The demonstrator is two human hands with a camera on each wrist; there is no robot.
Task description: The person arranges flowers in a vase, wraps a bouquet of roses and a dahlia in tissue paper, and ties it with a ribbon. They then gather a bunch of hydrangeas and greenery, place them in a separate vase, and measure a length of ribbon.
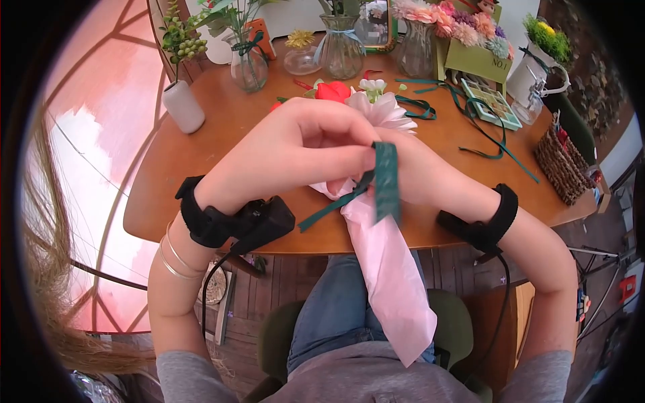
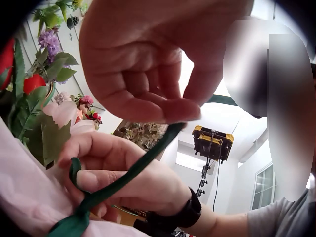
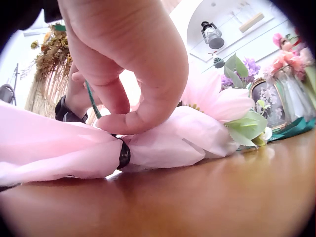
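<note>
A bouquet in pink wrapping paper point(image 1: 393, 282) lies over the table's front edge, its pale pink flower point(image 1: 381, 111) and red flower point(image 1: 332, 91) pointing away from me. Dark green ribbon point(image 2: 143, 165) circles the gathered paper, with a knot at the front in the left wrist view. Between thumb and fingertips, my left hand point(image 1: 285, 148) pinches a length of it, held taut above the knot. My right hand point(image 1: 426, 168) is low beside the tie, thumb and fingers pinching a small ribbon loop close to the paper. One loose tail hangs toward the left in the head view.
Glass vases point(image 1: 342, 50), a white vase point(image 1: 183, 107) and a green flower box point(image 1: 474, 64) line the back of the wooden table point(image 1: 222, 154). Loose green ribbons point(image 1: 494, 138) lie at the right, near a pale tray point(image 1: 490, 104) and a woven basket point(image 1: 563, 161).
</note>
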